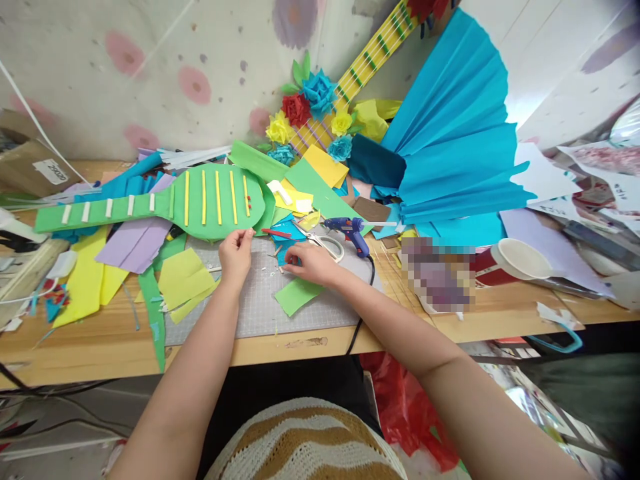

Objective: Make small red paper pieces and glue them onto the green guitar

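Observation:
My left hand is closed in a pinch by the lower edge of a green paper pipa-shaped instrument; whatever sits between the fingertips is too small to make out. Yellow strips run across the instrument's round body, white pieces along its neck. Low over the grey cutting mat, my right hand has its thumb and forefinger slightly apart beside small scraps. Just beyond it lie scissors and a red strip. A blue glue gun rests behind the right hand. Green paper lies partly under that hand.
Yellow-green sheets and purple paper lie at the left. Behind stand a yellow paper instrument with paper flowers and a pleated blue paper fan. A paper cup stands right. The glue gun's black cord hangs over the table edge.

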The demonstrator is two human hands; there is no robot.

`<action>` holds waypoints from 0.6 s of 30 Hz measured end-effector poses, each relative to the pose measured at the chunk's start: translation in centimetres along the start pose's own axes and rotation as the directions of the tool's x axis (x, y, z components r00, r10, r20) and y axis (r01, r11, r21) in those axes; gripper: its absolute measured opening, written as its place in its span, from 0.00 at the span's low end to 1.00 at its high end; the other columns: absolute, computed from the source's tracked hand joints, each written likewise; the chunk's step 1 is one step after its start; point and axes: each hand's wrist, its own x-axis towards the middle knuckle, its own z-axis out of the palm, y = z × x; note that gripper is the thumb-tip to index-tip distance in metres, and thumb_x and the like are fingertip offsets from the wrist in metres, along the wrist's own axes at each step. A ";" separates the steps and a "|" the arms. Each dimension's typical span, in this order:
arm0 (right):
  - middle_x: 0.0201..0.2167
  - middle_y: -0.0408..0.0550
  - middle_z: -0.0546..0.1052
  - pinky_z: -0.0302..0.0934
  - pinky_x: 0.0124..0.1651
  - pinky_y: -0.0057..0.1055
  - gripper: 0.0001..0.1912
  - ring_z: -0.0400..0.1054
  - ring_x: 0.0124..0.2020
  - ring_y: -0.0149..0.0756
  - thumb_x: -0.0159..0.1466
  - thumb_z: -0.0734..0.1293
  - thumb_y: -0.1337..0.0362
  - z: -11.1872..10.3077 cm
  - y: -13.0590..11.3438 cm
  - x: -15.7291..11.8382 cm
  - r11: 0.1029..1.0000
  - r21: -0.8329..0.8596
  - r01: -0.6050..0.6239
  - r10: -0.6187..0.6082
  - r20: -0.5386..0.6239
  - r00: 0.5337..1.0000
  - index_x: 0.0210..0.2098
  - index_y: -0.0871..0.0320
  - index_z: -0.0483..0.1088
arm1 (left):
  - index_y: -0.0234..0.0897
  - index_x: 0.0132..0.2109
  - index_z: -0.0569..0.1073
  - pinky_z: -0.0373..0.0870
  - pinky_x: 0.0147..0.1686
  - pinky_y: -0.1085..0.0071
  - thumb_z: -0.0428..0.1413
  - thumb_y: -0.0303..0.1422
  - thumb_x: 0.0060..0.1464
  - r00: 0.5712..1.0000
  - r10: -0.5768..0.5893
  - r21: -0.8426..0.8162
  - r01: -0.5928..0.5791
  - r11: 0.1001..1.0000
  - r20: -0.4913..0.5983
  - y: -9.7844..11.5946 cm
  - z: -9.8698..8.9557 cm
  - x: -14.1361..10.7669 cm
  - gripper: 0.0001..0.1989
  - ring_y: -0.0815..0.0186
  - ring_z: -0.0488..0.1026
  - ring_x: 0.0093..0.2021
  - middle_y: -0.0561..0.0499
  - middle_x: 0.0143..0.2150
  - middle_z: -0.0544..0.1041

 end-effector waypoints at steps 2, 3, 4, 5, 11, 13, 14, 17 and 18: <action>0.34 0.45 0.73 0.50 0.34 0.26 0.11 0.65 0.36 0.32 0.58 0.65 0.56 0.4 -0.5 0.4 1.000 -0.028 0.006 -0.005 0.016 1.000 0.33 0.57 0.70 | 0.35 0.30 0.74 0.55 0.23 0.74 0.52 0.43 0.50 1.000 0.007 0.034 -0.007 0.999 0.014 0.1 0.1 -0.1 0.15 0.72 0.58 0.19 0.57 0.17 0.63; 0.34 0.46 0.73 0.50 0.34 0.26 0.10 0.65 0.36 0.32 0.58 0.65 0.57 0.6 -0.7 0.6 0.999 -0.046 0.002 -0.001 0.019 1.000 0.32 0.57 0.70 | 0.35 0.28 0.73 0.55 0.23 0.74 0.52 0.44 0.51 1.000 0.006 0.053 -0.007 0.999 0.012 0.3 0.1 -0.2 0.16 0.72 0.58 0.19 0.57 0.16 0.62; 0.33 0.46 0.73 0.50 0.33 0.26 0.09 0.65 0.36 0.33 0.58 0.65 0.58 0.8 -0.8 0.8 0.998 -0.064 0.000 0.002 0.023 1.000 0.32 0.57 0.69 | 0.35 0.26 0.72 0.55 0.23 0.74 0.51 0.44 0.51 1.000 0.005 0.072 -0.005 0.997 0.005 0.4 0.1 -0.3 0.17 0.72 0.58 0.19 0.57 0.16 0.62; 0.33 0.46 0.74 0.50 0.33 0.26 0.07 0.65 0.36 0.33 0.57 0.64 0.60 1.0 -0.9 1.0 0.997 -0.078 0.000 0.002 0.028 1.000 0.31 0.57 0.69 | 0.36 0.25 0.70 0.55 0.23 0.73 0.51 0.45 0.51 1.000 0.003 0.093 -0.002 0.996 -0.006 0.5 0.1 -0.4 0.18 0.72 0.58 0.19 0.57 0.15 0.62; 0.33 0.48 0.74 0.51 0.34 0.27 0.05 0.66 0.35 0.35 0.52 0.63 0.67 0.7 -0.8 1.4 0.983 -0.157 0.093 -0.081 0.085 0.993 0.30 0.59 0.69 | 0.37 0.22 0.66 0.53 0.26 0.72 0.47 0.44 0.55 0.999 0.037 0.301 -0.034 0.953 -0.004 1.3 0.1 -1.0 0.20 0.69 0.61 0.23 0.53 0.18 0.66; 0.33 0.47 0.74 0.52 0.33 0.27 0.06 0.65 0.34 0.34 0.52 0.63 0.67 0.1 -0.4 1.4 0.990 -0.124 0.068 -0.061 0.061 0.996 0.30 0.59 0.69 | 0.38 0.23 0.67 0.53 0.27 0.71 0.47 0.43 0.55 0.998 0.060 0.346 -0.060 0.936 0.010 1.3 0.2 -1.0 0.18 0.67 0.62 0.25 0.52 0.21 0.67; 0.32 0.46 0.74 0.52 0.32 0.26 0.06 0.65 0.33 0.33 0.52 0.63 0.66 -0.3 0.0 1.3 0.997 -0.077 0.030 -0.027 0.039 0.999 0.31 0.58 0.69 | 0.38 0.24 0.67 0.53 0.27 0.71 0.47 0.43 0.55 0.997 0.073 0.359 -0.073 0.930 0.014 1.3 0.3 -1.0 0.17 0.67 0.62 0.26 0.52 0.22 0.68; 0.28 0.43 0.73 0.52 0.30 0.24 0.06 0.64 0.28 0.29 0.52 0.63 0.66 -1.1 1.5 0.9 0.985 0.135 -0.104 0.108 -0.026 0.994 0.30 0.59 0.68 | 0.38 0.27 0.69 0.54 0.28 0.71 0.49 0.41 0.54 0.995 0.103 0.360 -0.102 0.927 0.018 1.2 0.3 -0.8 0.14 0.66 0.64 0.28 0.51 0.26 0.70; 0.27 0.42 0.72 0.52 0.30 0.24 0.05 0.63 0.27 0.28 0.51 0.63 0.67 -1.2 2.0 0.7 0.970 0.206 -0.129 0.141 -0.048 0.989 0.29 0.59 0.68 | 0.38 0.29 0.70 0.55 0.28 0.72 0.50 0.40 0.53 0.993 0.112 0.349 -0.113 0.930 0.025 1.3 0.4 -0.6 0.11 0.66 0.64 0.28 0.51 0.27 0.71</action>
